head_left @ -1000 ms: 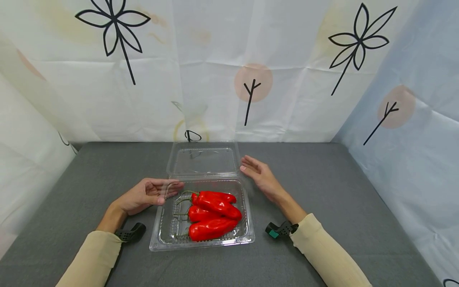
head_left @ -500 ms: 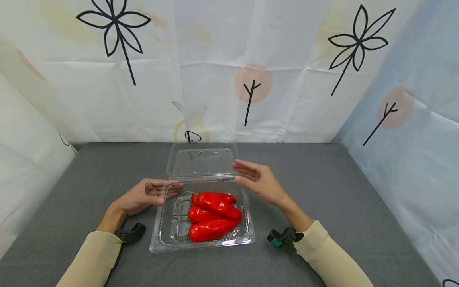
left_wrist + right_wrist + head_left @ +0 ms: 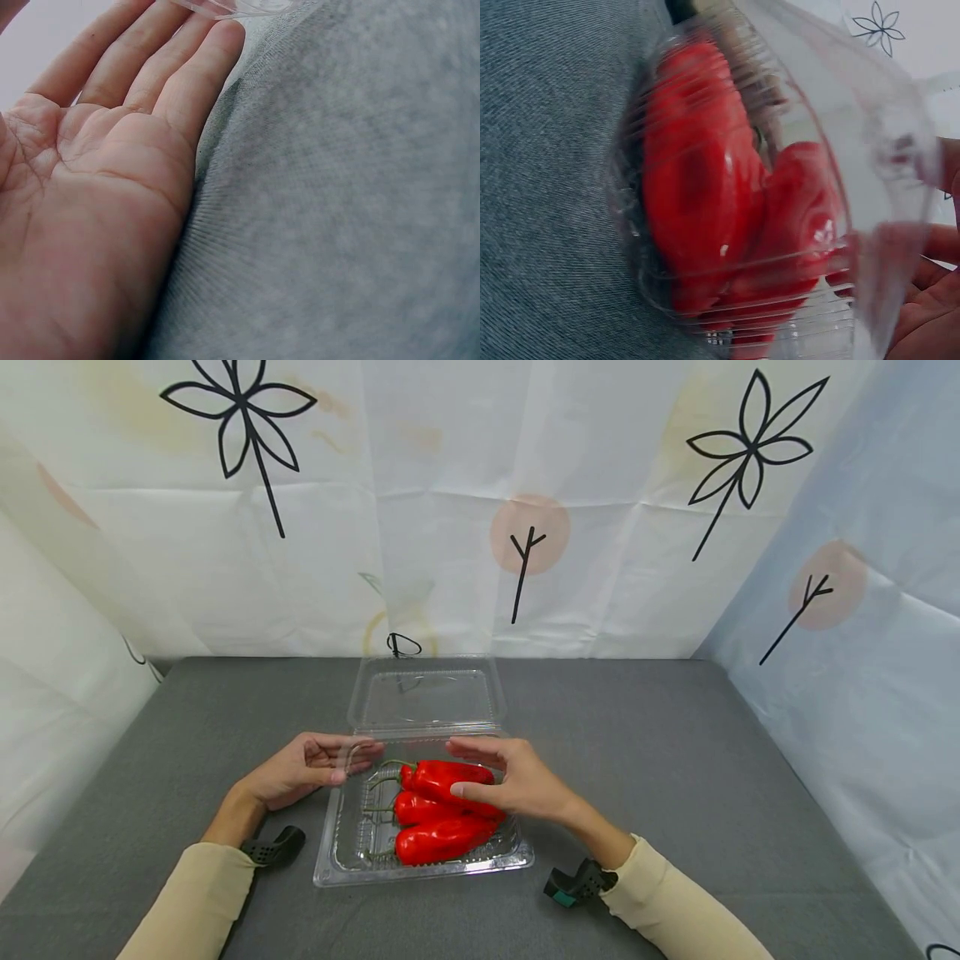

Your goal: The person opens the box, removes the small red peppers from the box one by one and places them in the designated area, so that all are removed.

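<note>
From my end of the feed, the tabletop [image 3: 750,777] was plain dark grey with a woven look, walled in by pale, creased sheets [image 3: 442,560] at the back and both sides. The back one had black outline flowers [image 3: 238,399] and a little twig [image 3: 522,572] over a peach circle [image 3: 551,531]; the right side went kinda bluish. Sitting near the middle was a clear plastic box [image 3: 420,875], its lid [image 3: 427,702] opened away toward the back sheet. In the box I counted four red peppers [image 3: 446,841], super glossy, long and tapering, bunched together with thin green stems [image 3: 385,779] pointing left. The left hand [image 3: 300,768] was relaxed, fingers out straight at the box's left edge, gripping nothing. The right hand [image 3: 517,781] was over the peppers' right end, thumb and fingers spread apart, so not clenched; I couldn't tell whether it touched any. My right wrist cam was blurry, but showed peppers through ridged plastic.
</note>
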{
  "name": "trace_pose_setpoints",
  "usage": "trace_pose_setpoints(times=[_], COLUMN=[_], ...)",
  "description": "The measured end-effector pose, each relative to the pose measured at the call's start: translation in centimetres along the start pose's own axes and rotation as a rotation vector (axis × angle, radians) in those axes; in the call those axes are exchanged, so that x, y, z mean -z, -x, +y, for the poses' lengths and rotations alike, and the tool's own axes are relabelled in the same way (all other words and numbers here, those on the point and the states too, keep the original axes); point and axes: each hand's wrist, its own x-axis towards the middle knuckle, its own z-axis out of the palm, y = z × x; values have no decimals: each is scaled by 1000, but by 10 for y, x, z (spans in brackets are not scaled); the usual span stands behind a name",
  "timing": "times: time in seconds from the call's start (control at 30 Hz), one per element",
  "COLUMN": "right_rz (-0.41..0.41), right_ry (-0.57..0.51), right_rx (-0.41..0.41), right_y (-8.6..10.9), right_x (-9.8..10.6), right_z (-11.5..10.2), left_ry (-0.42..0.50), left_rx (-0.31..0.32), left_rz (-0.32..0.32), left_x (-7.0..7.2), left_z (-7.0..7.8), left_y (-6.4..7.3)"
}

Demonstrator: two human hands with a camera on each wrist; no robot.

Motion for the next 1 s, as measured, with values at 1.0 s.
trace_pose_setpoints(times=[1.0], right_rz=[-35], right_ry=[332], right_rx=[37], right_y=[1], right_x=[-14], right_z=[1], left_ry=[9], left_rx=[-16], left_rz=[-17], left_x=[-2], left_z=[3], left_y=[-1])
